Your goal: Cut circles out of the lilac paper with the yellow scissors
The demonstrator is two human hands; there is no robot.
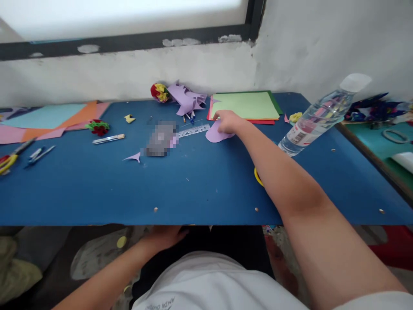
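Observation:
My right hand [228, 122] reaches across the blue table, its fingers closed on a rounded piece of purple paper [214, 133]. That paper lies beside the end of a clear ruler [193, 130]. My left hand [169, 236] rests flat on my lap below the table edge, holding nothing visible; the edge partly hides its fingers. Behind my right hand is a stack of coloured sheets [245, 105] with light green on top. Under my right forearm, a yellow loop [257, 176] shows, mostly covered.
A water bottle [311, 122] stands right of my forearm. Crumpled purple paper [186, 101] and a red-yellow flower [159, 92] lie by the wall. To the left are a blurred-out dark object [161, 140], a utility knife [109, 139], a red-green flower [98, 127], scissors [13, 158] and coloured paper [48, 116].

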